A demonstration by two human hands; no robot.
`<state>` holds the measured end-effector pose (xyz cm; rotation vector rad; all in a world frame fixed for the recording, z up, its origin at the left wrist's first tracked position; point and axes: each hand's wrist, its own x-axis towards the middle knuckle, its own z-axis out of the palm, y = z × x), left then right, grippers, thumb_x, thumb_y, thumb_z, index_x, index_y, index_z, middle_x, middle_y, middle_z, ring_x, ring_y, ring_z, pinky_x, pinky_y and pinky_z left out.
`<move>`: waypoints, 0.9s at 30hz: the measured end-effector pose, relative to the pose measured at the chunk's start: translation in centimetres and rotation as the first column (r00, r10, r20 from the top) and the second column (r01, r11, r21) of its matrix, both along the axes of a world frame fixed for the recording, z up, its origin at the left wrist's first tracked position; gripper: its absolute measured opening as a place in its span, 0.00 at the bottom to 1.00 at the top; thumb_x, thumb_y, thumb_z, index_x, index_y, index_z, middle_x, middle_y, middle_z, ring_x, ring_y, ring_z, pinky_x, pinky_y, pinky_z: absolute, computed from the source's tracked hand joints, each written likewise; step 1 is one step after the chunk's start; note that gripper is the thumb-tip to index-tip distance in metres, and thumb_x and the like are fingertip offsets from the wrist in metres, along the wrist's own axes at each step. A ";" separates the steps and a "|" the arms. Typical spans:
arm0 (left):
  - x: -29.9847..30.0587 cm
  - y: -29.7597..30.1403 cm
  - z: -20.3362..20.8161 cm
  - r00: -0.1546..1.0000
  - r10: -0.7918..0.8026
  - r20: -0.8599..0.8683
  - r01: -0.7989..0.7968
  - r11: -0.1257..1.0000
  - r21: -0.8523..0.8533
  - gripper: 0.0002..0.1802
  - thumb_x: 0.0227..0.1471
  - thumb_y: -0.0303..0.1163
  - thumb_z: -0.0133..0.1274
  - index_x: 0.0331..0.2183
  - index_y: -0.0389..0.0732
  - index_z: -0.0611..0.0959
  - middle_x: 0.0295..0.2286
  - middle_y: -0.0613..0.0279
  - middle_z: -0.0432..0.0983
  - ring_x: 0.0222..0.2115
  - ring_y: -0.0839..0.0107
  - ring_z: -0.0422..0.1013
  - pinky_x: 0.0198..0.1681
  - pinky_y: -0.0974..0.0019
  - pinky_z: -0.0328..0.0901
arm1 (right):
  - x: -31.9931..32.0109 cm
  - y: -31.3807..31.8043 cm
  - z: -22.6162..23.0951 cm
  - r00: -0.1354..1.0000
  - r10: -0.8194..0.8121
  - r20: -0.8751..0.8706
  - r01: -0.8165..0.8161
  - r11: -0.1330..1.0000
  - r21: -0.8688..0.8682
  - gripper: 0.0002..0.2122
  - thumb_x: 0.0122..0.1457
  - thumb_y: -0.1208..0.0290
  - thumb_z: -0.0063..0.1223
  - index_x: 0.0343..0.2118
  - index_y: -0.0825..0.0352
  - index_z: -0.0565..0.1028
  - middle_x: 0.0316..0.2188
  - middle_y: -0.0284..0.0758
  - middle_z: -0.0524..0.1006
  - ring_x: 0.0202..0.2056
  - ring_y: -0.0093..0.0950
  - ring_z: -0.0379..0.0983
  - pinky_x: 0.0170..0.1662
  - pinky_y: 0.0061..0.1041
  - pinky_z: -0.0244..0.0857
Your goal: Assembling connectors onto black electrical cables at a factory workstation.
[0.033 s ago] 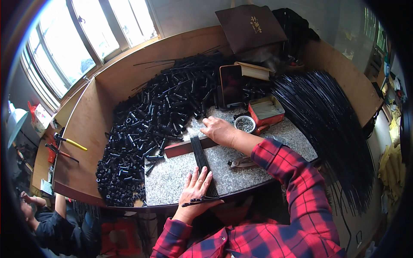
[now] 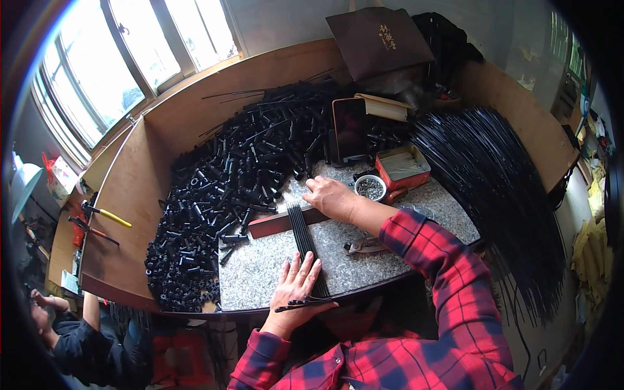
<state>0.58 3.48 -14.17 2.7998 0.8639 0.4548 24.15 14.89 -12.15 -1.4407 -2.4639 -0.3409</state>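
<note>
A row of thin black rods (image 2: 300, 227) lies side by side on the grey speckled slab (image 2: 253, 279), running away from me. Their far part crosses a dark red bar (image 2: 270, 225), and their far tips look pale. My left hand (image 2: 296, 286) rests flat, fingers stretched, over the near part of the rods at the slab's front edge. Dark rod ends show across that hand near the thumb. Beyond the bar, right of the rods' far tips, my right hand (image 2: 333, 198) has its fingers curled together in a pinch. Whatever is between those fingertips is too small to make out.
A heap of black tubular parts (image 2: 240, 169) fills the left and back. Right of my right hand stand a cup of small metal bits (image 2: 370, 188), a red tin (image 2: 406, 170), pliers (image 2: 364, 246) and a propped phone (image 2: 350, 130). Long black rods (image 2: 500, 188) hang over the right edge.
</note>
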 end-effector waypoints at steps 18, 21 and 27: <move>-0.2 0.0 0.3 1.000 -0.011 -0.001 0.011 1.000 0.003 0.53 0.33 0.62 0.60 0.54 0.37 0.66 0.57 0.48 0.55 0.59 0.45 0.49 0.59 0.45 0.47 | 1.0 -1.2 1.0 0.946 0.169 -0.276 -0.201 0.975 -0.094 0.22 0.44 0.87 0.45 0.46 0.66 0.72 0.43 0.44 0.70 0.46 0.40 0.68 0.49 0.31 0.65; -1.0 0.2 0.2 1.000 0.013 -0.010 -0.013 1.000 0.018 0.52 0.37 0.64 0.55 0.55 0.38 0.65 0.57 0.48 0.55 0.59 0.46 0.49 0.60 0.46 0.46 | 3.4 -1.8 3.2 0.969 0.013 -0.245 -0.010 1.000 0.012 0.19 0.44 0.86 0.45 0.42 0.67 0.74 0.40 0.42 0.73 0.43 0.38 0.71 0.45 0.30 0.67; -0.8 0.4 0.3 0.999 -0.027 -0.021 0.027 0.999 0.026 0.50 0.40 0.64 0.52 0.56 0.38 0.64 0.58 0.50 0.54 0.60 0.47 0.47 0.61 0.46 0.44 | 15.5 -2.1 3.3 0.849 -0.524 0.072 0.525 0.851 0.006 0.05 0.46 0.77 0.49 0.24 0.67 0.77 0.29 0.45 0.76 0.35 0.44 0.74 0.40 0.38 0.69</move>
